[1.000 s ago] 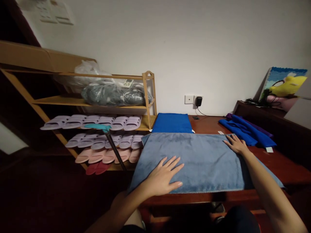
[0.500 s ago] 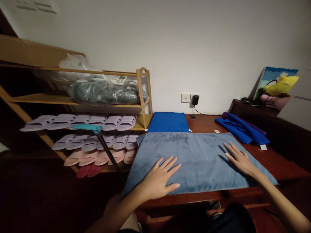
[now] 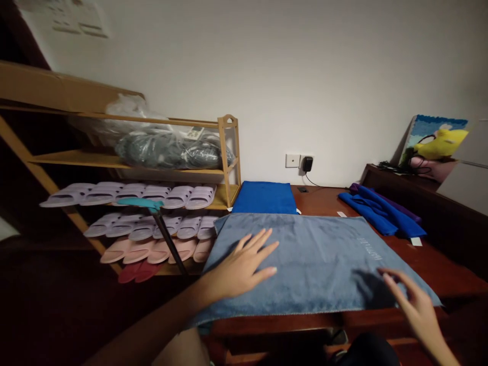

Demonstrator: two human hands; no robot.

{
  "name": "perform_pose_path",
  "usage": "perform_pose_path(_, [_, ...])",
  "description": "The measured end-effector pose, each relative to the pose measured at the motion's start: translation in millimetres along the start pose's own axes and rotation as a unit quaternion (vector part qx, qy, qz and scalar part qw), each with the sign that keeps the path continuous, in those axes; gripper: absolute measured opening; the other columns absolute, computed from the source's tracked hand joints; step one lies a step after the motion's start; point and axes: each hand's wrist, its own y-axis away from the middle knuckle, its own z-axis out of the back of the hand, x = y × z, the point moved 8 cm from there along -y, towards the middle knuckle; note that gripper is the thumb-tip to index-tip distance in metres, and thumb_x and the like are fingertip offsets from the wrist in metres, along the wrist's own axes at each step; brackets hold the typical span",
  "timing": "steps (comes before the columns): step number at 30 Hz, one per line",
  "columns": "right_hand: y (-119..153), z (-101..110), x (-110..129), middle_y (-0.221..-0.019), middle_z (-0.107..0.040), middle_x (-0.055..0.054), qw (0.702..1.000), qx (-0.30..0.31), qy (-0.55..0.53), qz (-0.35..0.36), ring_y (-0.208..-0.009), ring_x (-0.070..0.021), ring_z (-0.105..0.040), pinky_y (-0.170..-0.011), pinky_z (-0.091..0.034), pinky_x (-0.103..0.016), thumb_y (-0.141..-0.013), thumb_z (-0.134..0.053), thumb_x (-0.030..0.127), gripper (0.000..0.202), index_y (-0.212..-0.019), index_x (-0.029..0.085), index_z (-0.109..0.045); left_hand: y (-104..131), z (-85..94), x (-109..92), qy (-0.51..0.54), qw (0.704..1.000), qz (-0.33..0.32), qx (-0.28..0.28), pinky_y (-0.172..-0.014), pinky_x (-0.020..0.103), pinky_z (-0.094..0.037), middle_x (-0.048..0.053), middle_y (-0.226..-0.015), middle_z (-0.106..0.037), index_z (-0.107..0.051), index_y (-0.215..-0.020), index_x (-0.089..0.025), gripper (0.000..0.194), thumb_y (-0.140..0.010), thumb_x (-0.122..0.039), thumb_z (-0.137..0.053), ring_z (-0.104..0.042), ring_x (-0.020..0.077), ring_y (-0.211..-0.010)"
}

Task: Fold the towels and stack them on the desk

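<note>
The grey-blue towel [image 3: 305, 269] lay flat on the table [image 3: 438, 264]. The left hand [image 3: 240, 267] rested on its left part, palm down, fingers spread. The right hand [image 3: 418, 304] hung over the near right end, fingers loosely curled and parted, seemingly just clear of the towel.

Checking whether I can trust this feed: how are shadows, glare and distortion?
All in the head view: the right hand casts a dark shadow on the grey-blue cloth; the plastic bag glints; the floor at lower left is nearly black; the shoe rack slants at the left edge, probably wide-angle stretch.
</note>
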Motion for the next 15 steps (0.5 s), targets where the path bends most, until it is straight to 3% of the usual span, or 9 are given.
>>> perform_pose_path(3, [63.5, -70.5, 41.2, -0.071, -0.067, -0.006, 0.962, 0.195, -0.167, -0.092, -0.071, -0.0188, -0.062, -0.068, -0.048, -0.026, -0.078, -0.056, 0.057, 0.041, -0.068, 0.018, -0.065, -51.7, 31.0, 20.2, -0.017, 0.995, 0.031, -0.088, -0.109, 0.046, -0.024, 0.011, -0.144, -0.041, -0.057, -0.123, -0.021, 0.035, -0.093, -0.037, -0.045, -0.036, 0.0274, -0.133])
perform_pose_path(5, [101.7, -125.0, 59.3, -0.061, -0.065, -0.007, 0.9, 0.305, -0.269, -0.158, -0.059, -0.0166, -0.061, -0.062, -0.047, -0.026, -0.08, -0.05, 0.063, 0.051, -0.068, 0.016, -0.067, -96.2, 37.8, 38.5, 0.009, 0.989, 0.063, -0.137, -0.105, 0.041, -0.03, 0.01, -0.135, -0.05, -0.06, -0.116, -0.02, 0.03, -0.093, -0.03, -0.046, -0.045, 0.0256, -0.124])
perform_pose_path(6, [113.1, -147.3, 61.7, -0.06, -0.065, -0.007, 0.875, 0.315, -0.314, -0.192, -0.051, -0.0154, -0.059, -0.055, -0.045, -0.025, -0.079, -0.046, 0.068, 0.058, -0.074, 0.014, -0.068, -118.9, 33.2, 49.8, 0.036, 0.985, 0.092, -0.14, -0.104, 0.038, -0.032, 0.009, -0.132, -0.053, -0.06, -0.116, -0.02, 0.029, -0.093, -0.028, -0.045, -0.047, 0.0243, -0.122])
perform_pose_path(8, [123.6, -183.5, 54.0, -0.059, -0.066, -0.009, 0.842, 0.287, -0.376, -0.258, -0.043, -0.0146, -0.057, -0.043, -0.037, -0.023, -0.073, -0.041, 0.078, 0.072, -0.08, 0.012, -0.069, -160.4, 8.4, 67.2, 0.08, 0.982, 0.143, -0.093, -0.098, 0.03, -0.038, 0.008, -0.119, -0.061, -0.061, -0.111, -0.018, 0.026, -0.093, -0.024, -0.045, -0.054, 0.0202, -0.113])
perform_pose_path(10, [124.5, -206.5, 38.7, -0.05, -0.061, -0.011, 0.829, 0.233, -0.405, -0.307, -0.037, -0.0134, -0.053, -0.039, -0.031, -0.021, -0.067, -0.038, 0.085, 0.08, -0.06, 0.01, -0.065, -190.8, -19.9, 74.5, 0.089, 0.982, 0.159, -0.056, -0.089, 0.026, -0.043, 0.008, -0.107, -0.066, -0.064, -0.104, -0.016, 0.022, -0.092, -0.021, -0.046, -0.06, 0.0183, -0.102])
perform_pose_path(12, [121.2, -215.1, 28.6, -0.042, -0.056, -0.011, 0.826, 0.175, -0.428, -0.323, -0.035, -0.0121, -0.051, -0.039, -0.031, -0.021, -0.064, -0.041, 0.086, 0.079, -0.045, 0.011, -0.057, -208.8, -47.3, 79.4, 0.088, 0.98, 0.175, -0.028, -0.088, 0.03, -0.043, 0.01, -0.107, -0.065, -0.062, -0.104, -0.015, 0.022, -0.089, -0.028, -0.053, -0.059, 0.0216, -0.104])
perform_pose_path(15, [118.1, -208.7, 29.8, -0.041, -0.055, -0.008, 0.828, 0.094, -0.455, -0.315, -0.035, -0.0109, -0.05, -0.04, -0.032, -0.021, -0.066, -0.052, 0.078, 0.068, -0.045, 0.014, -0.053, -223.1, -78.6, 84.3, 0.081, 0.98, 0.182, 0.007, -0.093, 0.04, -0.04, 0.013, -0.117, -0.059, -0.059, -0.108, -0.016, 0.035, -0.084, -0.043, -0.06, -0.051, 0.0289, -0.114])
